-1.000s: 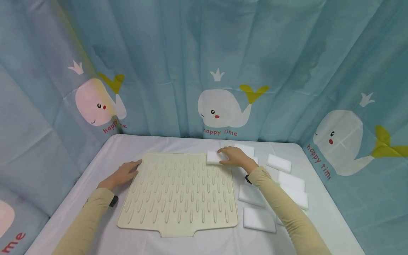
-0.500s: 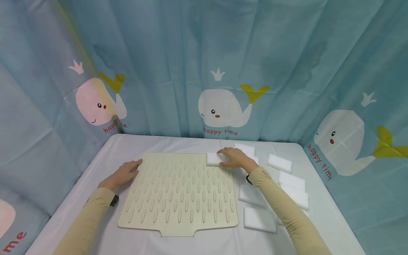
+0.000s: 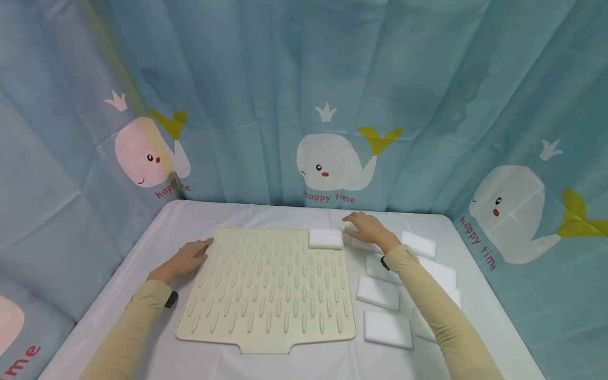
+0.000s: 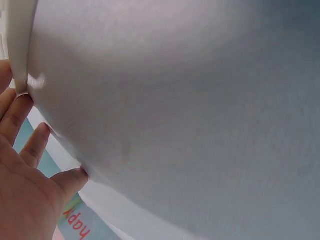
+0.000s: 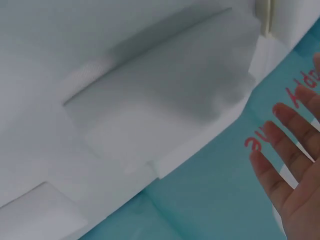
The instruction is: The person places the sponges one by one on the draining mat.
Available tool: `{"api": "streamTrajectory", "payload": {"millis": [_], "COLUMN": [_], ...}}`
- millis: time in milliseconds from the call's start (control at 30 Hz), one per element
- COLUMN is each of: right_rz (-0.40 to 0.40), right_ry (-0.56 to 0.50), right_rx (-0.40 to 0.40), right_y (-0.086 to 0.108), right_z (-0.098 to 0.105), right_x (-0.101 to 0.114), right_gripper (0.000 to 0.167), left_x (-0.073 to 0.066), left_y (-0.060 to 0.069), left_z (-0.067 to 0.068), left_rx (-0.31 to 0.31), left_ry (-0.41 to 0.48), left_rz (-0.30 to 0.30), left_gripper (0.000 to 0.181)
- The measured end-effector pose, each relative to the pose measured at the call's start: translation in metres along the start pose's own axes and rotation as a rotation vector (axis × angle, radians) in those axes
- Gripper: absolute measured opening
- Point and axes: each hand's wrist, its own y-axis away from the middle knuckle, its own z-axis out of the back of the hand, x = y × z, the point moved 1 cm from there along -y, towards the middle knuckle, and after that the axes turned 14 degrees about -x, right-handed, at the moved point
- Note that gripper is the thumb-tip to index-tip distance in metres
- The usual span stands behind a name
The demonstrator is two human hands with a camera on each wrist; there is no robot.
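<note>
A cream draining mat (image 3: 266, 287) with raised oval ridges lies flat on the white-covered table. On its far right corner sits one white rectangular sponge block (image 3: 325, 239), with no hand on it. My left hand (image 3: 182, 258) rests at the mat's left edge, fingers extended; in the left wrist view its fingertips touch the mat's rim (image 4: 20, 45) and the cloth beside it. To the right of the mat's far corner, my right hand (image 3: 369, 230) is over other white blocks, partly hiding them. The right wrist view shows its fingers spread apart, holding nothing, with a block (image 5: 165, 95) below.
Several more white blocks lie to the right of the mat, among them a near one (image 3: 388, 329) and one at the back right (image 3: 418, 244). The right sleeve (image 3: 437, 306) covers some of them. A blue whale-print curtain (image 3: 228, 105) surrounds the table.
My right hand has let go of the white sponge block at the mat's far right corner and moved right. The block stays there. The left hand has not visibly moved.
</note>
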Motion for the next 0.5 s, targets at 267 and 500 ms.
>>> {"api": "streamTrajectory", "payload": {"millis": [267, 500], "right_rz": [-0.047, -0.13], "right_ry": [0.031, 0.05], "right_rx": [0.003, 0.045], "right_y": [0.006, 0.015], "right_z": [0.005, 0.008], "right_x": [-0.023, -0.04], "right_gripper": [0.042, 0.042], "left_x": [-0.002, -0.007], "left_y": [0.002, 0.002], "left_z": [0.002, 0.002], "left_rx": [0.003, 0.01], "left_ry": [0.005, 0.014], "left_rz": [0.022, 0.051], "left_gripper": [0.052, 0.052]}}
